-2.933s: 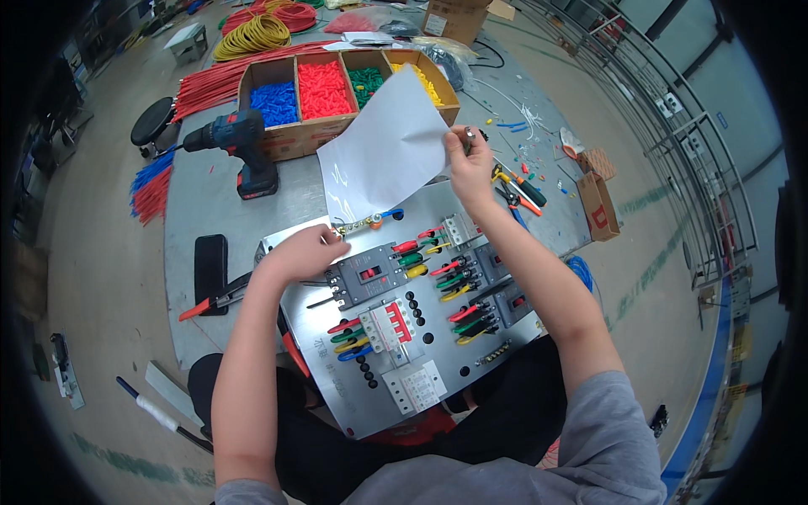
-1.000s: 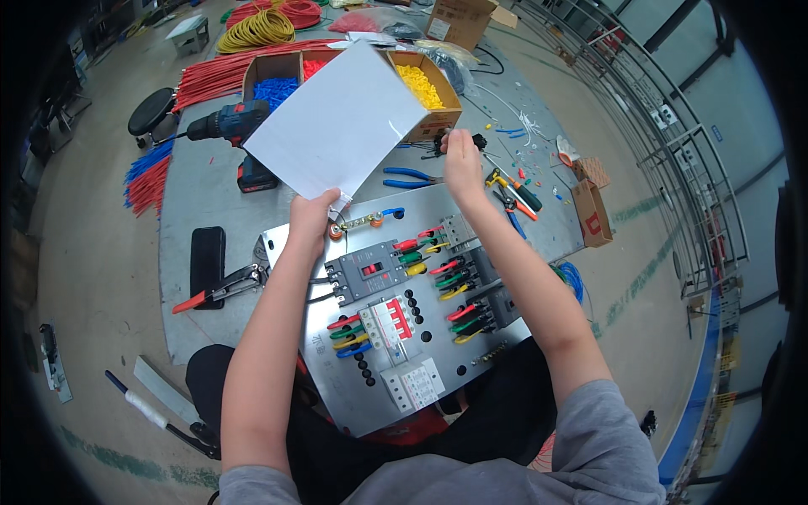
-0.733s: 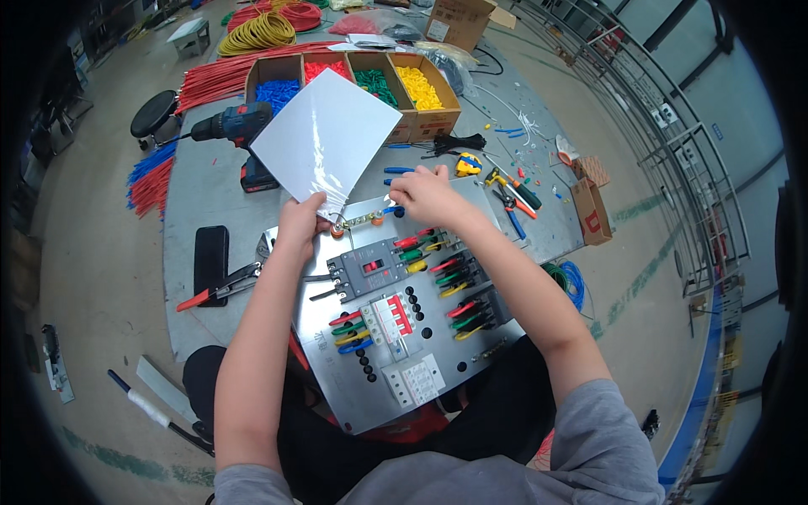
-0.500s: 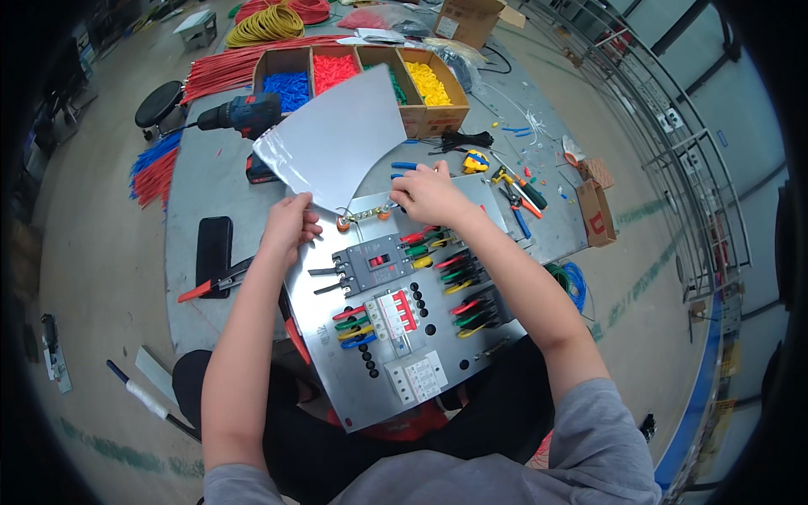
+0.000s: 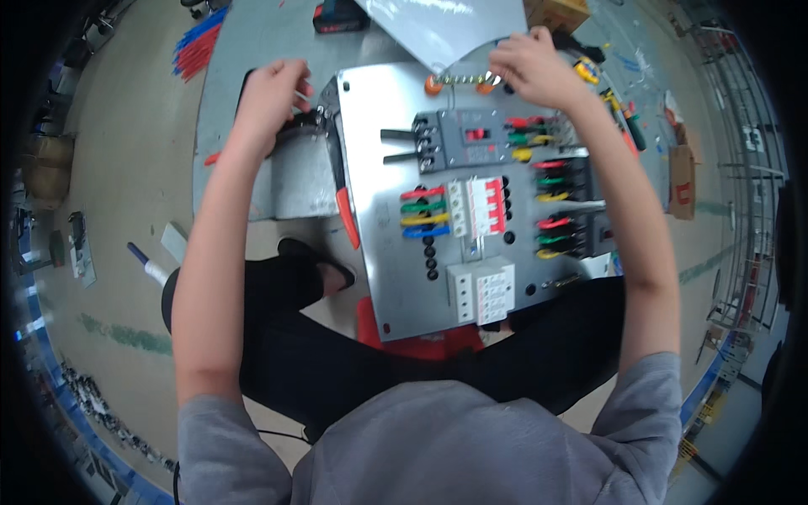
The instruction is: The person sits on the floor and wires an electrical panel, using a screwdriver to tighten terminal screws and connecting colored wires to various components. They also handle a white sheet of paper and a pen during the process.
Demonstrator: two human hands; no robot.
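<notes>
A metal mounting plate (image 5: 379, 261) lies tilted across my lap and the table edge, carrying a grey circuit breaker (image 5: 471, 139), a smaller breaker with red levers (image 5: 486, 206) and a white modular block (image 5: 481, 290). At its far edge, a yellow-green striped bar (image 5: 459, 80) spans two orange standoffs. My right hand (image 5: 534, 71) is at the bar's right end, thumb and fingers pinched on something too small to make out. To the left of the plate, my left hand (image 5: 276, 93) hovers over a dark tool (image 5: 307, 122), fingers loosely curled and apart, seemingly holding nothing.
A glossy pale sheet (image 5: 450, 29) stands beyond the bar. Red-handled pliers (image 5: 347, 219) lean along the plate's left edge. A battery pack (image 5: 339, 17) is at the back, with a yellow tape measure (image 5: 587, 70) and hand tools on the right. A cardboard box (image 5: 682, 181) sits at the right table edge.
My left hand has left the sheet's lower corner and moved left, off the plate. My right hand stays by the bar's right end. The view has tipped down toward my lap.
</notes>
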